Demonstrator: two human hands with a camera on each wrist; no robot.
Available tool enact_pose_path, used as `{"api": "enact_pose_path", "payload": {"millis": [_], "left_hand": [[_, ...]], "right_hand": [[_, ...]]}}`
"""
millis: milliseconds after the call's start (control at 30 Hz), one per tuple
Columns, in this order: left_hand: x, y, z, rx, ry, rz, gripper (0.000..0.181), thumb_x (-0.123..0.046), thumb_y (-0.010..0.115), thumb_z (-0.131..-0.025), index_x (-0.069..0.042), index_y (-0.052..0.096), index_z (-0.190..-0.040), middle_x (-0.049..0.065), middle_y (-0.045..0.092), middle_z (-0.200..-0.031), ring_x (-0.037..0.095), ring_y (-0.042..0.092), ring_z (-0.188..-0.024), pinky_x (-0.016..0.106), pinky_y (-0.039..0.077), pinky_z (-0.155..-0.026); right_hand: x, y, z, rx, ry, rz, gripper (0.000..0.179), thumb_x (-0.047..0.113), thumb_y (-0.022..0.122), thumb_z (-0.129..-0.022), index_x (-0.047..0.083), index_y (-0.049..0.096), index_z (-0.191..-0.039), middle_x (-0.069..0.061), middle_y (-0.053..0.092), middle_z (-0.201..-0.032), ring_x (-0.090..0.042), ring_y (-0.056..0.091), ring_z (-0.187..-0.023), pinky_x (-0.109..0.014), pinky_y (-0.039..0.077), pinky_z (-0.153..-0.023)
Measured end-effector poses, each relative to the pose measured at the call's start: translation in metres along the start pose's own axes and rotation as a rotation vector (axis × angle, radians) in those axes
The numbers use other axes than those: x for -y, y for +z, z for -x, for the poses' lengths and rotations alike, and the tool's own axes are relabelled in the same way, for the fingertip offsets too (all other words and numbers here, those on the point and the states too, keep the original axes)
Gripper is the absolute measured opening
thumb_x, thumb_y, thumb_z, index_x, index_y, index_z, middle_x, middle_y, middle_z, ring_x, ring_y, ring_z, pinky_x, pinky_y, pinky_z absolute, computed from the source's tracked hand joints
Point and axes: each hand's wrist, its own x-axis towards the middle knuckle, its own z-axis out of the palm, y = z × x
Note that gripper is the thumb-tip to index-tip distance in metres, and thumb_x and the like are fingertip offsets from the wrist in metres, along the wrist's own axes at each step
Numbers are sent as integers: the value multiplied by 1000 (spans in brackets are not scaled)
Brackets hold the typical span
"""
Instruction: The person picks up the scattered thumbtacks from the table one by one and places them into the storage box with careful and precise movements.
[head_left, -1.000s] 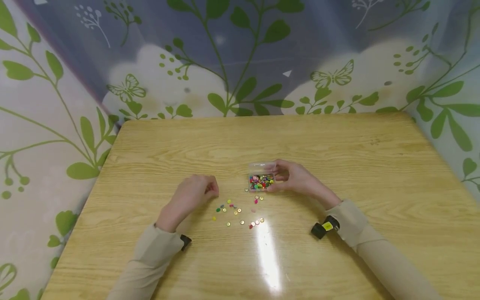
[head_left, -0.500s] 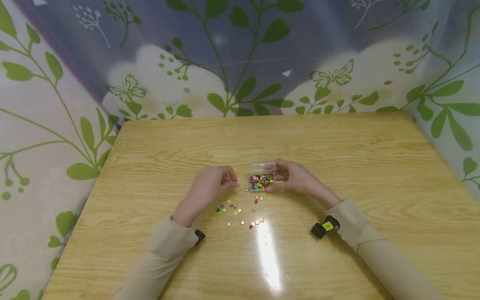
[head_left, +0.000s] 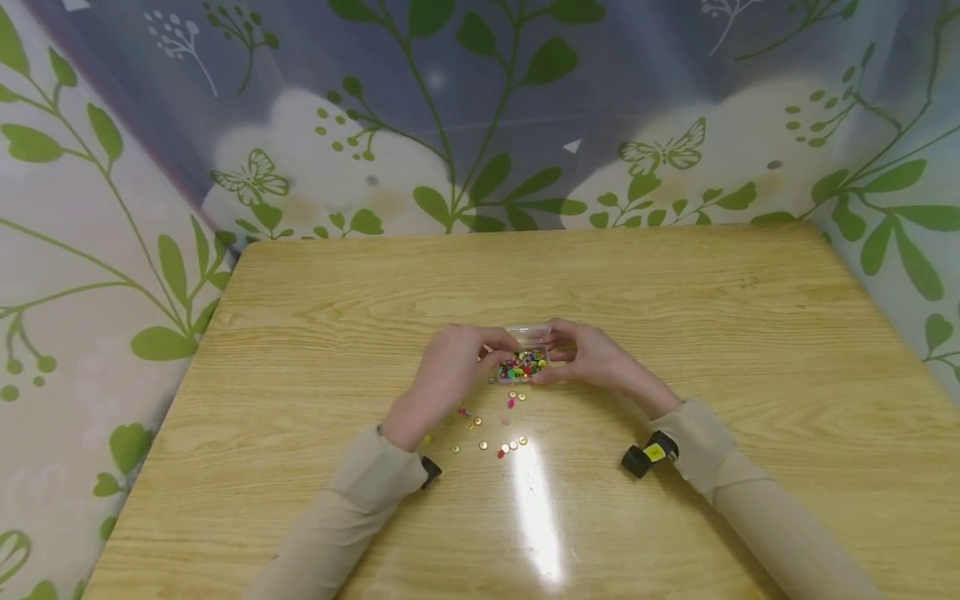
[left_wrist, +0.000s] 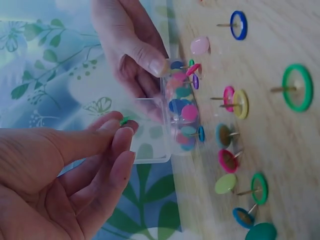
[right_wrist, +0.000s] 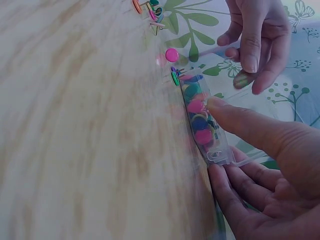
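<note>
My left hand (head_left: 450,367) is over the left side of a small clear plastic box (right_wrist: 219,155), whose hinged lid (head_left: 528,335) stands up at the back. In the left wrist view its thumb and fingertips pinch a green thumbtack (left_wrist: 124,121). Many colourful thumbtacks (head_left: 525,364) fill the box. My right hand (head_left: 596,357) holds the box from its right side, thumb at the front wall and fingers behind.
Several loose thumbtacks (head_left: 504,448) lie scattered on the wooden table (head_left: 675,292) in front of the box, some with points up or sideways. A leaf-patterned curtain (head_left: 510,108) hangs behind the table's far edge.
My left hand has moved right, from the table left of the box to over the box's left side. The right hand has stayed in place holding the box.
</note>
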Motion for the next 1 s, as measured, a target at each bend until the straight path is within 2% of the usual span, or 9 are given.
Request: {"api": "enact_pose_path", "payload": {"millis": [167, 300, 433, 533, 633, 733, 867, 1000], "left_hand": [[3, 0, 4, -2, -35, 6, 15, -17, 72, -95, -21, 80, -106, -4, 78, -101, 10, 64, -67, 26, 49, -58], [9, -9, 11, 14, -88, -6, 11, -21, 71, -96, -21, 79, -104, -5, 77, -100, 10, 68, -76, 28, 54, -64], [17, -20, 21, 69, -134, -15, 8, -19, 71, -96, -20, 79, -99, -5, 76, -95, 11, 68, -76, 31, 55, -69], [23, -24, 30, 133, -163, -15, 6, -17, 72, -95, -19, 78, -95, -6, 75, -90, 9, 65, -73, 31, 53, -69], [29, -23, 38, 192, -175, -20, 2, -18, 75, -92, -19, 76, -91, -7, 73, -84, 7, 62, -70, 29, 51, -68], [33, -20, 42, 235, -175, -40, 6, -20, 78, -89, -20, 73, -86, -8, 72, -81, 6, 61, -69, 28, 50, -66], [34, -15, 43, 269, -192, -79, 13, -24, 81, -86, -22, 70, -80, -10, 70, -75, 6, 58, -66, 28, 47, -63], [32, -13, 43, 276, -205, -102, 15, -22, 80, -87, -21, 69, -77, -10, 67, -71, 8, 54, -62, 27, 44, -59]], "right_hand": [[1, 0, 0, 8, -5, -12, 63, 14, 86, -82, 5, 56, -137, -20, 59, -131, -39, 60, -124, -44, 52, -101], [1, 1, 0, 9, 5, -19, 63, 14, 86, -82, 5, 56, -136, -20, 59, -131, -39, 60, -123, -43, 52, -101], [1, 1, 0, 1, 12, -13, 64, 14, 86, -81, 5, 56, -137, -20, 59, -131, -39, 61, -123, -43, 52, -101], [2, 0, 0, -3, 15, -5, 65, 14, 87, -81, 6, 56, -137, -20, 58, -131, -38, 61, -123, -43, 52, -101], [2, 0, 0, 0, 17, -11, 66, 14, 87, -81, 6, 56, -138, -20, 58, -132, -39, 60, -124, -42, 51, -102], [1, 0, 0, 4, 18, -17, 66, 14, 87, -81, 7, 56, -139, -21, 57, -134, -40, 60, -124, -42, 51, -102], [1, 0, -1, 3, 21, -15, 66, 14, 87, -81, 7, 56, -139, -21, 57, -133, -40, 60, -124, -42, 51, -102], [-1, 0, 0, 6, 20, -15, 66, 16, 87, -81, 7, 56, -139, -21, 56, -133, -41, 59, -124, -43, 51, -102]]}}
